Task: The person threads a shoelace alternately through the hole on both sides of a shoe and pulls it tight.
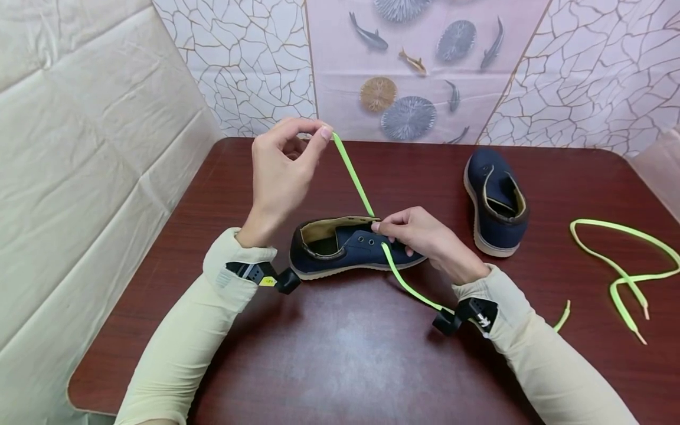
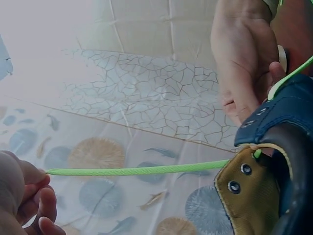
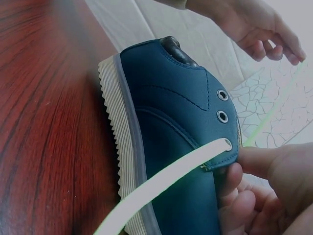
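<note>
A navy shoe (image 1: 340, 254) lies sideways on the table, its toe to the right. Through its front eyelets runs a neon green shoelace (image 1: 352, 171). Raised above and left of the shoe, my left hand (image 1: 281, 168) pinches one end of the lace between thumb and index finger, and that stretch is taut. The other stretch leaves a near-side eyelet (image 3: 227, 144) and slopes down towards my right wrist. My right hand (image 1: 427, 236) grips the shoe by its lacing flap near the front eyelets. Several metal eyelets behind these have no lace in them.
A second navy shoe (image 1: 496, 203), without a lace, stands behind and to the right. Another green shoelace (image 1: 627, 276) lies loosely looped at the table's right side. A lace tip (image 1: 563, 316) shows beside the right forearm. Patterned cloth (image 1: 404, 71) hangs behind the table.
</note>
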The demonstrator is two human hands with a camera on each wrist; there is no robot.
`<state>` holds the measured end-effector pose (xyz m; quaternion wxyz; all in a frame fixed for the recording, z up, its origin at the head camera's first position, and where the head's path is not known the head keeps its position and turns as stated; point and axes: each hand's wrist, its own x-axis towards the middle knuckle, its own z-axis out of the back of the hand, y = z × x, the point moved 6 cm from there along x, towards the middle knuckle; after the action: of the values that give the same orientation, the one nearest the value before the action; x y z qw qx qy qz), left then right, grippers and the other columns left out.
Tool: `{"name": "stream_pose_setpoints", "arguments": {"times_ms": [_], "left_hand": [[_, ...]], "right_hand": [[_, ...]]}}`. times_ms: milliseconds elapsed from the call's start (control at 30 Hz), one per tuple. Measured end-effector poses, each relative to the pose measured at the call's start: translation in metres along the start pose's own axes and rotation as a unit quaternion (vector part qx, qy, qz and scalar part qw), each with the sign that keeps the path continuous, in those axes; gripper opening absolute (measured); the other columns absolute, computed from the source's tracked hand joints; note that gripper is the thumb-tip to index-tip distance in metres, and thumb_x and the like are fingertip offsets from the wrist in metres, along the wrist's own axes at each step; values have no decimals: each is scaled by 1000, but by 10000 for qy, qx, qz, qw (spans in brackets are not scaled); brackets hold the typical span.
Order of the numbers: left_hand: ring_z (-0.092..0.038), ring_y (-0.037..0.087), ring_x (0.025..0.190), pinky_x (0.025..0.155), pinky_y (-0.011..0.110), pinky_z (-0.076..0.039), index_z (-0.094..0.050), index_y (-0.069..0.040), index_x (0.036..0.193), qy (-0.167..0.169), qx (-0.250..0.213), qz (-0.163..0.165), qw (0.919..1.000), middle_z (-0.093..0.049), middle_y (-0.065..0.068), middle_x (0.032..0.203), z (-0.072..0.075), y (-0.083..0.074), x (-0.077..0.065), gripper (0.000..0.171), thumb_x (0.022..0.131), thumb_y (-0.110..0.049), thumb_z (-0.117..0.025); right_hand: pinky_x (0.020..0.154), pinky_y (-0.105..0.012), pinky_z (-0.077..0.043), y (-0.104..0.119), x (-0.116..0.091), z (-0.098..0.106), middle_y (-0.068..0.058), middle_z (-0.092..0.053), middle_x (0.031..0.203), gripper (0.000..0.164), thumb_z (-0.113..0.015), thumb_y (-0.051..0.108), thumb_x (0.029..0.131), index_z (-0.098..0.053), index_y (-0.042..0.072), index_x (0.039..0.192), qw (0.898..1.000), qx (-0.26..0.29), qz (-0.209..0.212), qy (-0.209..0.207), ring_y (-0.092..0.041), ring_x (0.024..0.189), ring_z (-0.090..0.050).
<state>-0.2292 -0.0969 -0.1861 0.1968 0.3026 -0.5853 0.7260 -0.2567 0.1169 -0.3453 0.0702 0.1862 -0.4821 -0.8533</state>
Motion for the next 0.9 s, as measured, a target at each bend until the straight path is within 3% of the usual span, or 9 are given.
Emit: {"name": "stream_pose_setpoints", "arguments": {"times_ms": [233,433,767,900], "left_hand": [[-52,18,53,52,23,-40,-74,6,93,-195,-287,-108,9993,-62,6,81,5,-8,1,12,91,-5,-70],[-51,20,53,52,22,-39,-74,6,93,-333,-289,-270,9987,-61,4,80,8,-15,0,13,91,-6,-70],[-48,21,54,52,22,-37,-75,5,91,168,-181,-410,9989,-63,5,79,-2,-19,-5,10,90,-3,-71],[-48,17,55,52,22,-37,-75,5,90,486,-149,-971,9940,-64,9,78,-6,-26,-7,7,89,-1,-71]], "right_hand": [[51,-26,-39,-1,-1,1,3,-55,76,30,-69,38,92,-67,12,76,9999,-8,-130,-5,-16,57,-44],[52,-27,-40,-1,0,2,2,-54,75,28,-70,37,92,-69,12,80,9999,-47,-122,1,-16,59,-45],[50,-24,-34,16,-12,14,1,-43,67,38,-63,34,98,-64,-3,99,9971,717,98,222,-11,57,-37],[48,-24,-28,38,-28,20,1,-45,67,40,-61,37,99,-66,-3,103,9929,1093,408,215,-11,56,-34]]}}
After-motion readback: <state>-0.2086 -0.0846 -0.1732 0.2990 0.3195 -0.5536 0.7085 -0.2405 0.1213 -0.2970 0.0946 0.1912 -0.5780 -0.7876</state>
